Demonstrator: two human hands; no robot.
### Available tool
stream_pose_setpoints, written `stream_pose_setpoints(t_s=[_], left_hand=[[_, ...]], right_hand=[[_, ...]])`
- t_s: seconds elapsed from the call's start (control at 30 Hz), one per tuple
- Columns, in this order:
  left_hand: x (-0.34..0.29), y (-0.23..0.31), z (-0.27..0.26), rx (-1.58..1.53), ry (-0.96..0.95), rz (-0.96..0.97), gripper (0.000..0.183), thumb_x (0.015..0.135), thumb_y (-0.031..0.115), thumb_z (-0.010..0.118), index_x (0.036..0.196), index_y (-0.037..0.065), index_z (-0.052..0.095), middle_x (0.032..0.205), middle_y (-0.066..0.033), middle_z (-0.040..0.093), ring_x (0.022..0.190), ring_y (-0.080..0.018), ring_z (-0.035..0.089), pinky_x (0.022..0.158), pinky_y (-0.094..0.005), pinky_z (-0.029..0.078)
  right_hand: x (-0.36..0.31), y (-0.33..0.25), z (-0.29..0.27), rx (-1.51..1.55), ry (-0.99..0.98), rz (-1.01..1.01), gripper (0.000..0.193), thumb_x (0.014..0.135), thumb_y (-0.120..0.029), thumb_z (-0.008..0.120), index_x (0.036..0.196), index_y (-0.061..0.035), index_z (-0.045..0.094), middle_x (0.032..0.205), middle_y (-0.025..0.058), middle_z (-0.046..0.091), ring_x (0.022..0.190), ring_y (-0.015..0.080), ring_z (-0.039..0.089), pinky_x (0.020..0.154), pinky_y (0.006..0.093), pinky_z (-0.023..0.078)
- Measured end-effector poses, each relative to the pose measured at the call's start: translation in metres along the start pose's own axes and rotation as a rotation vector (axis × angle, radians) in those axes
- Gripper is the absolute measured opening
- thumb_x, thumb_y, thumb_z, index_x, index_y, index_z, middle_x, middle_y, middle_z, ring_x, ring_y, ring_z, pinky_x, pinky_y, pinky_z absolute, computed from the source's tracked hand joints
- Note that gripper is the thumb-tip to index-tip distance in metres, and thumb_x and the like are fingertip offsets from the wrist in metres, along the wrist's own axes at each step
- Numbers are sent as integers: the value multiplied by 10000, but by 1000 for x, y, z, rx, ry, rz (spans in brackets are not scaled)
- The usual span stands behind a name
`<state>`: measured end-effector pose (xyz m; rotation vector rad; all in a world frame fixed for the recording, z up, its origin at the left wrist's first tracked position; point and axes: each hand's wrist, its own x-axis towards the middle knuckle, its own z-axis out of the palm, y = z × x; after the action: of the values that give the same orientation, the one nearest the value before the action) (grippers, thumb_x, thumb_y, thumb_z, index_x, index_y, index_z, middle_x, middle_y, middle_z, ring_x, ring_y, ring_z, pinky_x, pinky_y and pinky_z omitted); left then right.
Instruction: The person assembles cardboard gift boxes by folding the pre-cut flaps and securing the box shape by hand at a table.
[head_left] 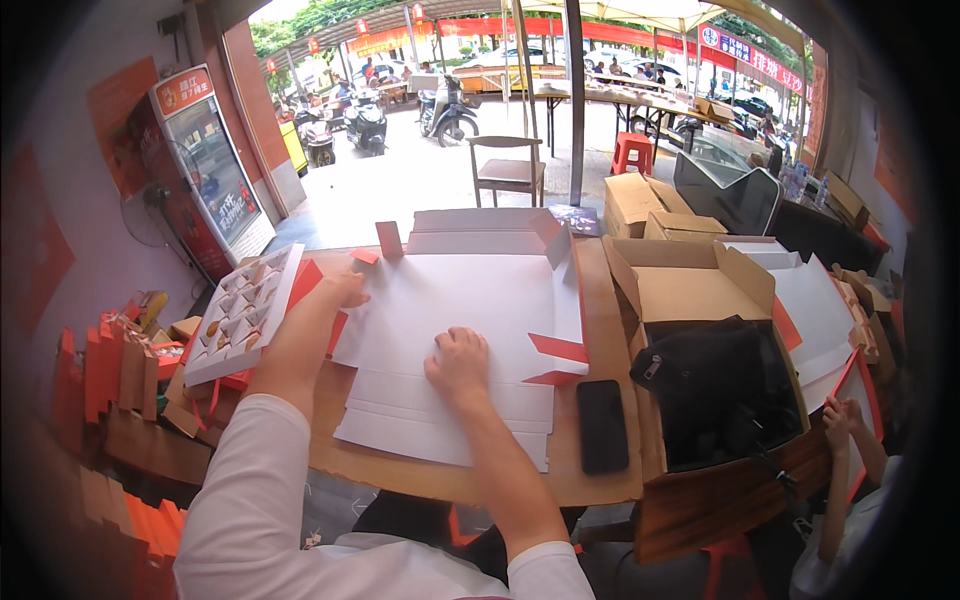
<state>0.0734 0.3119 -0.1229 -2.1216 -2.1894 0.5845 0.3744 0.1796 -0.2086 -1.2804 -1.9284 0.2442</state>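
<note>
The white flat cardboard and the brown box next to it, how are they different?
The white flat cardboard lies unfolded on the table; the brown box stands folded up, flaps open. The white one has red flaps; the brown one is plain. The brown box holds a black bag; the white holds nothing. Both are cardboard.

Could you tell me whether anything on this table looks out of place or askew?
Nothing looks spilled or damaged. The black smartphone lies near the wooden table's front edge, beside the flat white cardboard box blank that the left hand and right hand press down.
</note>
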Motion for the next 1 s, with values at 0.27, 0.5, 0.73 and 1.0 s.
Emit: stream_pose_setpoints(t_s=[0.27, 0.5, 0.73, 1.0], left_hand=[[20, 85, 10, -304, 209, -372, 645, 1033, 519, 435, 1522, 102, 489, 1608, -187, 421, 1476, -427, 396, 1209, -570, 311], [34, 77, 18, -515, 413, -299, 700, 954, 527, 540, 1520, 115, 512, 1637, -165, 397, 1514, -338, 374, 1268, -539, 177], [44, 75, 35, -524, 517, -283, 635, 945, 468, 593, 1449, 82, 585, 1564, -135, 509, 1493, -306, 404, 1266, -501, 210], [39, 71, 46, -552, 586, -279, 555, 951, 420, 586, 1391, 86, 630, 1520, -150, 547, 1444, -301, 463, 1260, -469, 240]], right_hand=[[-1, 4, 7, -22, -4, -11, 343, 826, -263, 703, 1093, -52, 743, 1278, 154, 630, 1291, 305, 527, 1159, 491, 356], [-3, -3, 2, -34, -12, -16, 329, 839, -273, 684, 1080, -57, 742, 1300, 150, 616, 1311, 302, 506, 1167, 503, 355], [1, -3, 0, -23, -28, 7, 347, 833, -266, 703, 1109, -58, 737, 1305, 147, 602, 1310, 296, 499, 1168, 497, 346], [2, -6, -3, -22, -38, -6, 352, 838, -267, 707, 1118, -55, 733, 1298, 146, 595, 1309, 298, 496, 1165, 498, 345]])
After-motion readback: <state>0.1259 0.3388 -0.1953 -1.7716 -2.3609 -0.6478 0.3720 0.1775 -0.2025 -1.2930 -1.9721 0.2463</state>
